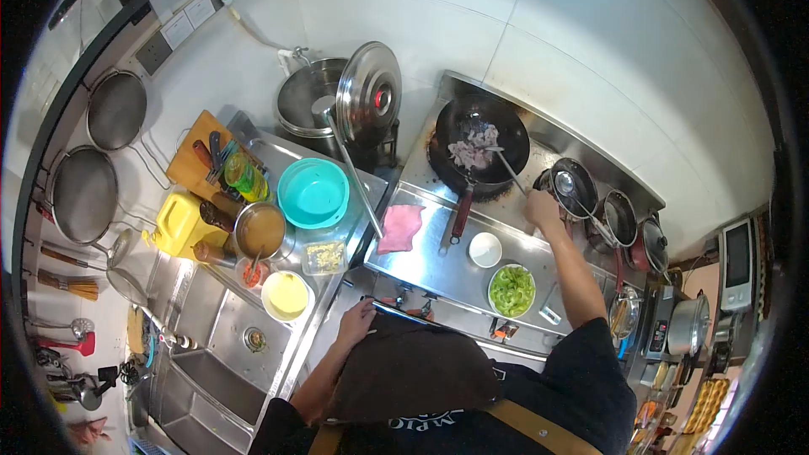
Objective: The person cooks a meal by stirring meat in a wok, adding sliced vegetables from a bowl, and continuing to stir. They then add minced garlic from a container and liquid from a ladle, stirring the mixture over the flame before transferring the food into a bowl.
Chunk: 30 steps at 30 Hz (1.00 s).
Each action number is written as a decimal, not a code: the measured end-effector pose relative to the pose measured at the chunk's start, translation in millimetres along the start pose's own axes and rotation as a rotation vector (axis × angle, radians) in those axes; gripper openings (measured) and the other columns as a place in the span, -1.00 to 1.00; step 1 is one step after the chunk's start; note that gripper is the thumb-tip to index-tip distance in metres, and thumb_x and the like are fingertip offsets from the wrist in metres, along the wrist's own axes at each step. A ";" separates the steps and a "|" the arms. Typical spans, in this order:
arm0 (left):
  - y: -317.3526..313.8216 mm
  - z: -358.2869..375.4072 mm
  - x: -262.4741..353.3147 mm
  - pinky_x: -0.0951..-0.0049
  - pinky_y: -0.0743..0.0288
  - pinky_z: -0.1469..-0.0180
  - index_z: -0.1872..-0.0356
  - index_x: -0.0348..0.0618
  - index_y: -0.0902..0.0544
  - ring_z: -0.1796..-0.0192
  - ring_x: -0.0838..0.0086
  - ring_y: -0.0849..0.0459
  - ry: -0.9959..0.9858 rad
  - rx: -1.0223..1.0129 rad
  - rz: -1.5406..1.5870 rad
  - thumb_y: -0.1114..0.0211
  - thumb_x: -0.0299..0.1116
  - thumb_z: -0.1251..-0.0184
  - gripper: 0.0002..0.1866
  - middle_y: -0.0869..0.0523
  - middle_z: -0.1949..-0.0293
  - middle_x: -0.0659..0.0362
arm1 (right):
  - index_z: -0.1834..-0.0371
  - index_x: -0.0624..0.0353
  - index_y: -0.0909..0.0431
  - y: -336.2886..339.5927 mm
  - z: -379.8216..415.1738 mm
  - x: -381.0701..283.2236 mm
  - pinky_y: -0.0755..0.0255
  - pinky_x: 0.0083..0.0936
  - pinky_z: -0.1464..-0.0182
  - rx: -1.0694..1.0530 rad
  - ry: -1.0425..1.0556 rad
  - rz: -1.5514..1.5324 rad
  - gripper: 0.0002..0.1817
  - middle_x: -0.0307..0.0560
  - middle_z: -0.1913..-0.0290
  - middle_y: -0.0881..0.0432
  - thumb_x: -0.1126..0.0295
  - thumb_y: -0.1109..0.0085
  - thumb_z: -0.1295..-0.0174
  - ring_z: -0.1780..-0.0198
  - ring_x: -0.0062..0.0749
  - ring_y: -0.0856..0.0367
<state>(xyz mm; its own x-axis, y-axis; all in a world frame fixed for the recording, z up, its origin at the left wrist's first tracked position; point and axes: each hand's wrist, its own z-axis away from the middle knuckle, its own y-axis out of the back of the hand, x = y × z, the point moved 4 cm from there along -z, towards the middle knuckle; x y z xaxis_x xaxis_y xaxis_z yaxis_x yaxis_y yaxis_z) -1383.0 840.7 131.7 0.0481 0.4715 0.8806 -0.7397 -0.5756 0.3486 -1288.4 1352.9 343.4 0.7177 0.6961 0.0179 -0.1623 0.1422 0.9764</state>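
My right hand (542, 209) is closed around the handle of a long metal spatula (512, 173). The spatula's far end reaches into a black wok (516, 122), against pale sliced meat (474, 148); its tip is partly lost among the pieces. The wok sits on the stove with its wooden handle (462, 217) pointing toward me. My left hand (358, 318) is low beside the stove's front edge, fingers curled; what they hold, if anything, cannot be made out. Nearest my right forearm on the steel counter are a bowl of chopped green vegetables (511, 291) and a small white bowl (485, 250).
Pans (573, 185) line the stove's right side. A pink cloth (400, 228) lies on the counter's left end. Left of it are a turquoise basin (313, 192), a pot of brown liquid (260, 232) and a yellow jug (179, 225). A large stockpot (308, 93) stands behind.
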 end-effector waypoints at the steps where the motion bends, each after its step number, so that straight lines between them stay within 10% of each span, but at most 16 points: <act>1: 4.6 -0.2 11.9 0.35 -0.60 0.01 -0.16 -0.20 -0.56 0.05 0.26 -0.77 0.011 0.021 -0.020 -0.23 -0.33 -0.37 -0.63 -0.78 0.14 0.01 | -0.04 0.12 -0.61 5.7 1.6 1.7 -0.56 -0.07 0.00 0.006 -0.025 0.012 -0.65 0.25 0.14 -0.69 0.42 -0.07 -0.17 0.05 0.07 -0.69; 7: 40.4 -6.1 63.1 0.52 -0.58 0.12 -0.06 -0.23 -0.57 0.19 0.50 -0.74 -0.097 0.346 0.296 -0.19 -0.34 -0.44 -0.73 -0.77 0.26 0.11 | 0.23 0.34 -0.64 -13.9 18.9 -17.4 -0.54 -0.02 0.02 0.041 0.098 -0.064 -0.75 0.35 0.19 -0.67 0.43 -0.08 -0.10 0.10 0.22 -0.66; 17: 186.8 3.0 79.4 0.54 -0.52 0.21 0.12 -0.17 -0.51 0.31 0.56 -0.64 -0.237 0.959 0.466 -0.11 -0.43 -0.51 -0.93 -0.68 0.34 0.20 | -0.16 0.12 -0.55 -61.9 -31.3 -34.2 -0.50 0.05 0.05 0.132 0.058 -0.128 -0.54 0.34 0.21 -0.67 0.50 -0.06 -0.12 0.10 0.25 -0.64; 22: 278.0 17.4 -1.1 0.38 -0.53 0.19 0.11 -0.20 -0.55 0.25 0.47 -0.63 -0.159 1.256 0.292 -0.06 -0.17 -0.55 -0.72 -0.66 0.29 0.16 | 0.28 0.37 -0.58 0.0 15.0 -11.1 -0.48 0.01 -0.01 0.112 0.043 0.001 -0.79 0.38 0.21 -0.65 0.43 -0.12 -0.10 0.05 0.21 -0.64; 30: 287.3 -3.0 68.8 0.42 -0.47 0.13 -0.07 -0.21 -0.42 0.17 0.46 -0.56 -0.343 1.267 0.363 -0.08 -0.23 -0.54 -0.71 -0.59 0.16 0.15 | 0.20 0.34 -0.65 -10.2 24.4 -47.1 -0.52 -0.02 -0.05 0.084 -0.086 -0.180 -0.74 0.40 0.16 -0.66 0.43 -0.11 -0.10 0.04 0.22 -0.65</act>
<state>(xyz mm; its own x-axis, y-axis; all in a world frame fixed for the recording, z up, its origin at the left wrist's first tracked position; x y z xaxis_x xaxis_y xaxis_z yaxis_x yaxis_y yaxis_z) -1594.2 709.8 291.6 0.2847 0.0820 0.9551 0.3631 -0.9313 -0.0283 -1304.0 1301.5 337.8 0.7857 0.6017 -0.1433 0.0278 0.1971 0.9800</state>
